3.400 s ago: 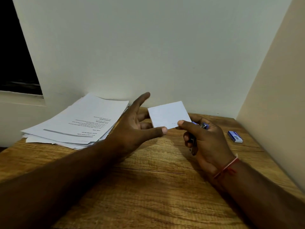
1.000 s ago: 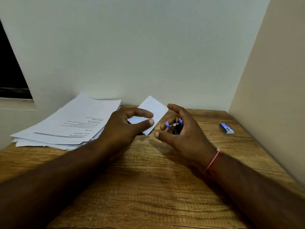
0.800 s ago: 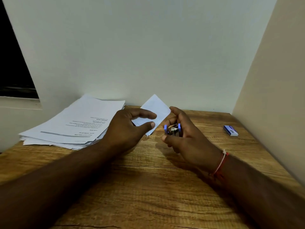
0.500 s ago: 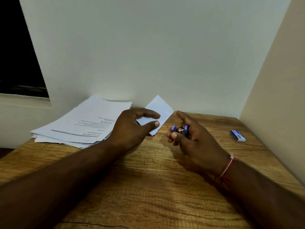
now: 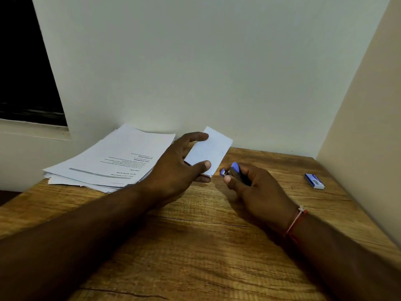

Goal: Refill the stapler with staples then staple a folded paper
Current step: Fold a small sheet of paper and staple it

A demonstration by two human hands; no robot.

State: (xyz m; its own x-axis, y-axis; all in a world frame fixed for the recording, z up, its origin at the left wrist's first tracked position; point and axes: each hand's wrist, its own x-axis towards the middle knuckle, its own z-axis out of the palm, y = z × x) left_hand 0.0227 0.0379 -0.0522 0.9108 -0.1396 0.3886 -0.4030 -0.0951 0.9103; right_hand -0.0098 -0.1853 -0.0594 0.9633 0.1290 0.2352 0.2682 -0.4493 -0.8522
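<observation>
The small blue stapler (image 5: 233,170) sits in the right hand (image 5: 258,187), whose fingers curl round its body, the thumb under its front end; its blue tip points left towards the folded paper (image 5: 209,152), just beside it but apart. The left hand (image 5: 175,166) grips that white paper, thumb on its near face and fingers curved over its far edge, holding it tilted above the wooden surface (image 5: 195,246) near the back wall. A red thread (image 5: 295,222) circles the right wrist. A stack of printed sheets (image 5: 112,159) lies at the left, and a small blue staple box (image 5: 314,181) lies well apart at the right.
</observation>
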